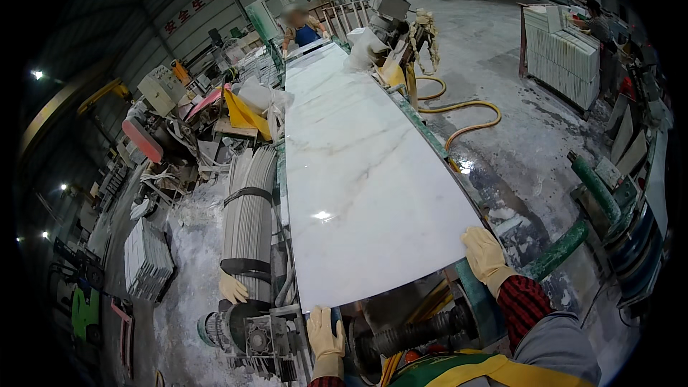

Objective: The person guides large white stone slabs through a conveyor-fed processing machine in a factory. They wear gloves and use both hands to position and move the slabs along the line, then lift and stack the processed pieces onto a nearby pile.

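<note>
Long white marble-look slab with grey veining (358, 165) is lying flat on the green-framed machine surface (430, 136), running lengthwise away from the person toward another person in a blue apron (304, 31) standing at the far end. Near edge of the slab is overhanging the frame end, sitting just above a dark ribbed roller (412, 333) and a grey motor gearbox (247, 333). Right of the surface, wet grey concrete floor (516, 122) is giving wide open room, with only a yellow hose (459, 111) looping across it and a green pipe rail (573, 233) close to the near corner. Left side is tight: a strapped bundle of grey tiles standing on edge (247, 222) is sitting just beside the slab's long edge, with white dust-covered floor and machine clutter beyond. A pallet of stacked white tiles (562, 57) is standing well apart at far right. Left hand (324, 333), in a cream glove, is sitting at the near-left corner of the slab, fingers extended and together, tips touching the near edge from below. Right hand (484, 254), same glove, red plaid cuff, is wrapping the near-right corner, fingers curled over the edge and pressing on it. Slab is lying directly ahead of both hands, between them.
</note>
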The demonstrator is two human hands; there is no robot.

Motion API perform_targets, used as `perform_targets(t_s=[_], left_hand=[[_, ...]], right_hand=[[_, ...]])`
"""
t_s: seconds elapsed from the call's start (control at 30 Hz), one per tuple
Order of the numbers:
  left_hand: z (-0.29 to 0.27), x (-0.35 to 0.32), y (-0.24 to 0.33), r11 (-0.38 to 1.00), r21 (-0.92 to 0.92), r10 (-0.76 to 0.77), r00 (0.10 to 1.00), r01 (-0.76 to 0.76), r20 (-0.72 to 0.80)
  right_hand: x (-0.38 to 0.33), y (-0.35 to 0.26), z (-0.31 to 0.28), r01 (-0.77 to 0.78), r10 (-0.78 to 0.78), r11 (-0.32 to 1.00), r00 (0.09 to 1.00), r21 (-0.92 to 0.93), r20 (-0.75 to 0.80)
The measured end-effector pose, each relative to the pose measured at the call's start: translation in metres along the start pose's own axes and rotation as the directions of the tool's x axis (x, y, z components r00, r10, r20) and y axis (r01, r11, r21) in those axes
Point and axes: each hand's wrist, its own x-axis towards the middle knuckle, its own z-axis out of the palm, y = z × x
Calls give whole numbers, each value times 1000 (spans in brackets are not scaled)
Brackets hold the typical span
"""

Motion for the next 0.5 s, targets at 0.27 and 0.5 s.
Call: perform_targets(t_s=[0.27, 0.5], left_hand=[[-4, -1, 4, 1000, 5, -14, 1000, 14, 22], [1, -6, 0, 1000, 6, -7, 1000, 6, 11]], right_hand=[[0, -3, -6, 3, -3, 1000, 1000, -8, 8], [-6, -2, -5, 45, -46, 998, 998, -32, -44]])
